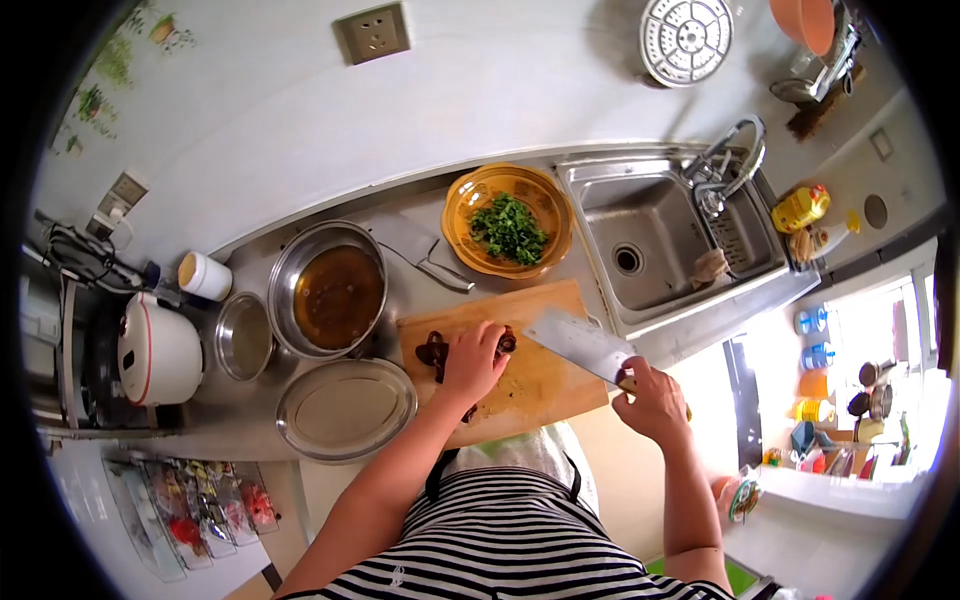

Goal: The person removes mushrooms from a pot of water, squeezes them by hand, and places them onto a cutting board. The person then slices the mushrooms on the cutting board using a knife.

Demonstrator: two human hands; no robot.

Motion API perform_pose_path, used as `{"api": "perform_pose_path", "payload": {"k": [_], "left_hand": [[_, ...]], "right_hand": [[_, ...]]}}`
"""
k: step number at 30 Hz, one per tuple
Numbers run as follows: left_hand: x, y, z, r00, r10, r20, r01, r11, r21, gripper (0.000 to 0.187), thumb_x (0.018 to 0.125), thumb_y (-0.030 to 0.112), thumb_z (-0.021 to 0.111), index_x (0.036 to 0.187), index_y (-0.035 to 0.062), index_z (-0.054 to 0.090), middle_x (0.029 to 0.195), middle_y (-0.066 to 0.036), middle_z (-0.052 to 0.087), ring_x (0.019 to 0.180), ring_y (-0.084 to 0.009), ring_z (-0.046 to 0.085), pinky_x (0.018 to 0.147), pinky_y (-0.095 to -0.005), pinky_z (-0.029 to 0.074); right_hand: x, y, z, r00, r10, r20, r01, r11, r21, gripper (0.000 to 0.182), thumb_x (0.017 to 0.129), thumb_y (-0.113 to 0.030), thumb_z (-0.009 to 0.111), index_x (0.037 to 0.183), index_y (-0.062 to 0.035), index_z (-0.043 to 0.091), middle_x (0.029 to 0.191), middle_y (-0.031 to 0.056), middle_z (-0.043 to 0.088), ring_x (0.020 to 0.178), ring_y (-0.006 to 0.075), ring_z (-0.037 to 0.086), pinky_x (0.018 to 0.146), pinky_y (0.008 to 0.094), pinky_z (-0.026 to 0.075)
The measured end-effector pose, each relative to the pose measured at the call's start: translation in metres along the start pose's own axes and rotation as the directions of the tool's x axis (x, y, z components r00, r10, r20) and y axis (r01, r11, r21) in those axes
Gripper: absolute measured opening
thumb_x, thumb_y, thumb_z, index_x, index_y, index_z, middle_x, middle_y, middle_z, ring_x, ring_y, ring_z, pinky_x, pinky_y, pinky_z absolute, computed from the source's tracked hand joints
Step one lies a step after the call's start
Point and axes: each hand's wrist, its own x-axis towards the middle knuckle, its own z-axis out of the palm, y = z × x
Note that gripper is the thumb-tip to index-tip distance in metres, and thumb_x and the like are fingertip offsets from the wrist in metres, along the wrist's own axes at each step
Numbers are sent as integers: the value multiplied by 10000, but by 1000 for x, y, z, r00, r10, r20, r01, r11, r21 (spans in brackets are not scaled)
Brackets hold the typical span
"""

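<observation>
In my right hand (pixel 654 400) is a cleaver (pixel 582 346), its fingers wrapped round the handle. The broad blade reaches left over the right part of a wooden cutting board (pixel 560 390), apart from the food. My left hand (pixel 474 366) is closed, with curled fingers pressing on dark brown pieces (pixel 507 342) that look like soaked mushrooms. More of these dark mushrooms (pixel 432 352) lie left of that hand, and a bit shows below it. Small crumbs are scattered on the board. My left palm and fingers partly hide what is under them.
Behind the board stands an amber bowl (pixel 462 212) of chopped greens (pixel 508 229). To the left are a steel basin (pixel 283 318) of brown liquid, a small metal bowl (pixel 244 337), an oval metal plate (pixel 345 410) and a rice cooker (pixel 160 352). A sink (pixel 640 240) lies back right.
</observation>
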Motion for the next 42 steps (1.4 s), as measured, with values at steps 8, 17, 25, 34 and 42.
{"api": "perform_pose_path", "payload": {"k": [8, 17, 25, 34, 42], "left_hand": [[11, 8, 9, 950, -36, 311, 79, 989, -128, 328, 786, 169, 682, 1066, 27, 587, 1040, -170, 583, 928, -347, 579, 789, -423, 473], [-2, 22, 4, 990, 134, 43, -125, 977, -174, 239, 719, 123, 697, 942, 51, 649, 909, -129, 608, 869, -321, 598, 723, -422, 498], [-22, 3, 34, 966, 240, 99, -232, 969, -86, 280, 722, 107, 648, 997, 58, 674, 1038, -105, 620, 1002, -297, 587, 806, -373, 515], [-20, 0, 37, 972, 222, 79, -217, 974, -66, 284, 666, 90, 719, 949, 90, 684, 1032, -77, 636, 988, -286, 605, 760, -368, 533], [-18, -1, 41, 965, 251, 80, -251, 968, -5, 337, 639, 118, 713, 974, 89, 682, 1056, -72, 624, 1002, -281, 600, 753, -356, 534]], "right_hand": [[-1, -59, 61, 937, 342, 73, -339, 834, 435, 439, 861, -431, 591, 1078, -55, 652, 861, 205, 676, 841, 355, 655, 746, 428, 506], [-15, -68, 88, 981, 192, -1, -184, 946, 268, 245, 898, -348, 527, 1002, -148, 623, 739, 144, 662, 670, 346, 644, 613, 450, 512], [-10, -64, 78, 983, 150, 104, -160, 983, 88, 192, 883, -300, 557, 975, -136, 596, 694, 122, 643, 627, 328, 631, 573, 440, 501], [-2, -56, 66, 969, 115, 220, -124, 992, 28, 221, 912, -325, 490, 972, -116, 526, 711, 137, 641, 653, 363, 641, 592, 484, 507], [6, -56, 64, 941, 128, 312, -134, 991, -1, 226, 917, -323, 483, 1014, -125, 529, 726, 142, 648, 670, 365, 649, 606, 487, 514]]}}
